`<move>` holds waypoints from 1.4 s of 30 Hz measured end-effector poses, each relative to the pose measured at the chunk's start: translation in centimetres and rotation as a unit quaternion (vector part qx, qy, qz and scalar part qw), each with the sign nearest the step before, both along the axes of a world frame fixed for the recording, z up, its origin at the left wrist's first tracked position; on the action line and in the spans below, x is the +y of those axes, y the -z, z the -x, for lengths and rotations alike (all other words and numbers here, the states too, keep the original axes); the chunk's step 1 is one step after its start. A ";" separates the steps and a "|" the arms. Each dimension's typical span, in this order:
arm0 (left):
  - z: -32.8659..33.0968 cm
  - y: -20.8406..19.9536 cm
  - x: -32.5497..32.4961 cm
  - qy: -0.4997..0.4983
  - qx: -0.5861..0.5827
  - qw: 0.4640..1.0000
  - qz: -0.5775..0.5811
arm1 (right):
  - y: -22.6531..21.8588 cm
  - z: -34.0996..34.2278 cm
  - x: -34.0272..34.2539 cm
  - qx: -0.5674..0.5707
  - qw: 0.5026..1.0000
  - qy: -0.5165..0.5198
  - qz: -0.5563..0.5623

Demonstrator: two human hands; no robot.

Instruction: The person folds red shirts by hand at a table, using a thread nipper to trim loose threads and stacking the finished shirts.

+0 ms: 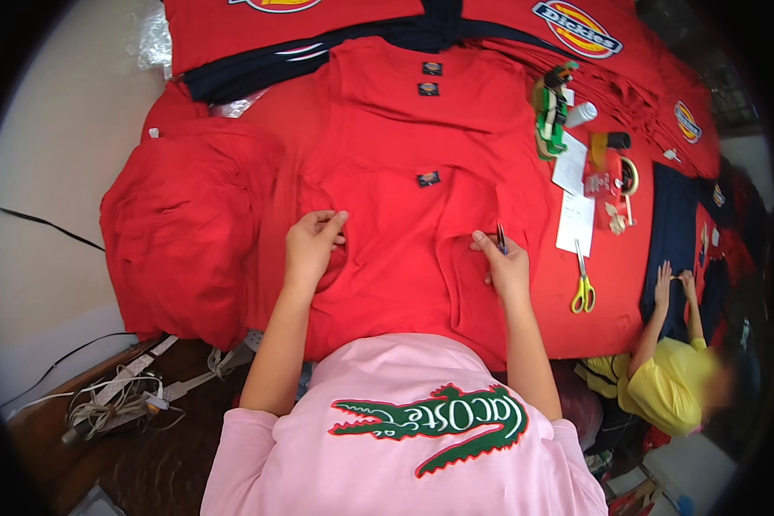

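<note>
A red sleeveless shirt (396,249) with a small dark neck label lies spread in front of me, its lower part reaching my body. My left hand (316,245) pinches the edge of its left armhole between thumb and fingers. At the opposite armhole, my right hand (506,265) is closed with the thumb on the shirt's edge. A slim dark pointed tool (500,234) sticks up from that hand; its lower part is hidden, so its exact kind is unclear. More red shirts (421,116) with matching labels lie layered just beyond.
A big heap of red cloth (189,232) stands at left. To the right lie yellow-handled scissors (583,288), paper slips (574,222), tape rolls (629,176) and a green tape dispenser (549,116). A co-worker in yellow (666,387) handles dark cloth at far right. Cables (120,404) lie lower left.
</note>
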State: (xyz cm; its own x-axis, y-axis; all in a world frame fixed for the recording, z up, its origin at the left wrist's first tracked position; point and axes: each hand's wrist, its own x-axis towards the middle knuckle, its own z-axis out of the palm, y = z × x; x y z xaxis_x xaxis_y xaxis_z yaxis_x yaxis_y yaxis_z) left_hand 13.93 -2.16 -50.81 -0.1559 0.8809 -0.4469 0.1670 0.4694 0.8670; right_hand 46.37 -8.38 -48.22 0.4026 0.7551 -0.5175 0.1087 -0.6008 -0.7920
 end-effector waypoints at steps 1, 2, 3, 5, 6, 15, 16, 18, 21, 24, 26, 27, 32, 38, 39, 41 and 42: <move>-0.3 -0.2 0.8 0.004 0.019 1.000 0.019 | 0.5 0.2 0.7 -0.008 0.999 0.012 -0.041; -0.5 -0.5 1.4 0.007 0.031 0.999 0.036 | 1.2 0.1 1.4 -0.015 0.996 0.025 -0.082; -0.6 -0.8 2.2 0.015 0.043 0.997 0.055 | 1.9 -0.2 1.9 -0.024 0.991 0.043 -0.121; 0.3 1.5 3.0 0.011 -0.034 0.999 0.012 | 1.8 -2.0 4.6 0.013 0.980 0.068 -0.186; 0.5 2.7 3.6 0.012 -0.075 0.997 -0.009 | 0.6 -2.5 6.0 0.035 0.977 0.093 -0.187; 1.7 -3.9 11.2 -0.138 -0.236 0.935 -0.226 | -9.2 -7.1 10.8 0.300 0.908 0.078 -0.280; 1.9 -3.7 11.4 -0.135 -0.210 0.941 -0.230 | -9.7 -6.6 10.7 0.297 0.911 0.069 -0.277; 0.1 -3.0 11.2 -0.130 -0.010 0.940 -0.316 | -10.0 -6.3 10.4 0.310 0.913 0.042 -0.263; -5.1 -6.3 9.2 -0.007 0.063 0.925 -0.373 | -10.0 -4.5 9.3 0.304 0.914 0.027 -0.266; -10.1 -9.6 7.1 0.169 -0.031 0.910 -0.378 | -9.7 -3.0 7.8 0.316 0.921 -0.007 -0.228; -12.4 -10.9 6.1 0.214 -0.050 0.895 -0.388 | -10.5 -1.6 6.9 0.332 0.919 -0.024 -0.210; -13.2 -11.2 6.0 0.220 -0.043 0.888 -0.401 | -11.1 -1.3 6.5 0.330 0.919 -0.028 -0.216; -12.7 -11.0 4.3 0.246 -0.170 0.910 -0.285 | -12.1 -2.1 4.6 0.104 0.971 -0.073 -0.204; -11.5 -10.9 0.3 0.211 -0.340 0.909 -0.117 | -10.7 -1.1 1.4 -0.132 0.924 -0.027 -0.358; -11.3 -11.2 -0.2 0.210 -0.339 0.910 -0.113 | -11.2 -0.3 0.6 -0.134 0.921 -0.060 -0.361; -11.0 -11.5 -0.9 0.211 -0.337 0.911 -0.108 | -12.4 1.2 -0.9 -0.140 0.910 -0.123 -0.371; -11.0 -11.5 -1.1 0.213 -0.347 0.907 -0.108 | -12.5 1.4 -1.3 -0.157 0.905 -0.150 -0.365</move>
